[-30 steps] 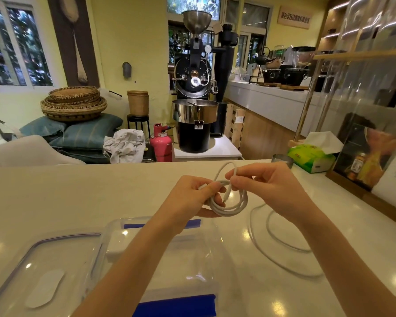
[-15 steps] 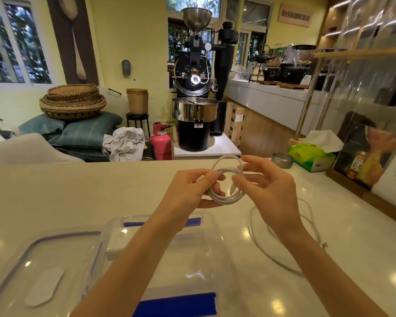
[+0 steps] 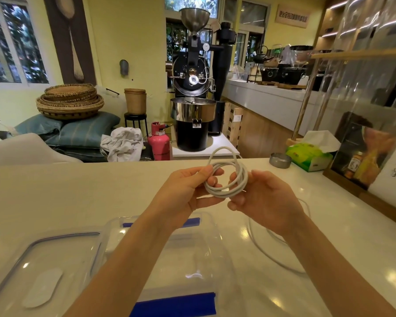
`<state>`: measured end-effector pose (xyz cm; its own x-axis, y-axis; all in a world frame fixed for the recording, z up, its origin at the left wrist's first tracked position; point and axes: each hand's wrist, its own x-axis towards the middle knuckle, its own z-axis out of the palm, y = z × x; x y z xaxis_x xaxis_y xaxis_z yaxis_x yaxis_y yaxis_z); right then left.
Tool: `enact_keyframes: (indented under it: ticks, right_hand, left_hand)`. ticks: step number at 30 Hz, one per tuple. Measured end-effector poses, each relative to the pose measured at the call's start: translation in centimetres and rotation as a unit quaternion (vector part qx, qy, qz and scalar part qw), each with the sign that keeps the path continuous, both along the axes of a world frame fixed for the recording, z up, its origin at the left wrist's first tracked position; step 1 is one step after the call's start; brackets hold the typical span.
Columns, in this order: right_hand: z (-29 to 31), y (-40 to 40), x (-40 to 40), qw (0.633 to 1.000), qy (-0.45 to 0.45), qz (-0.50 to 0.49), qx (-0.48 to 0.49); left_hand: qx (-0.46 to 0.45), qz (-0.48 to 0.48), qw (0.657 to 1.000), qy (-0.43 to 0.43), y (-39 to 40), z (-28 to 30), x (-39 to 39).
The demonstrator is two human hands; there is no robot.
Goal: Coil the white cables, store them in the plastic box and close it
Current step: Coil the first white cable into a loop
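Your left hand point(image 3: 188, 191) and right hand point(image 3: 264, 201) are raised above the bench point(image 3: 55, 202), both closed on the white cable coil point(image 3: 229, 179). The left hand pinches the coil's left side between thumb and fingers; the right hand grips the coil's right side, with its fingers curled around the loops. The coil stands roughly upright between the two hands and is clear of the bench. A loose run of white cable point(image 3: 268, 255) lies in wide loops on the bench below your right forearm. The plastic box point(image 3: 206, 248) stands open on the bench under your left forearm, with blue clips at its near and far ends. Its lid point(image 3: 21, 277) lies flat just beside it on the left.
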<state>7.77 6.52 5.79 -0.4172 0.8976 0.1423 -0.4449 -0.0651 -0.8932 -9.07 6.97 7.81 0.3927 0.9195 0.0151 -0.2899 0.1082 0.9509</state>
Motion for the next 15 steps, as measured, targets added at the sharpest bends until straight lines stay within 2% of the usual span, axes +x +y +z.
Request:
enact_keyframes:
  ticks: [2,6,15]
  right_hand:
    - [-0.6,0.3,0.2,0.999,0.020,0.022,0.024]
    - [-1.6,0.7,0.1,0.999,0.008,-0.022,0.044]
    - [-2.3,1.3,1.6,0.995,-0.074,-0.036,0.061]
  left_hand:
    - [-0.008,-0.002,1.000,-0.010,0.0,0.1,-0.1]
    - [-0.031,-0.012,0.999,-0.037,0.0,0.2,0.1]
    - [-0.052,-0.007,0.996,-0.066,0.4,0.8,-1.1]
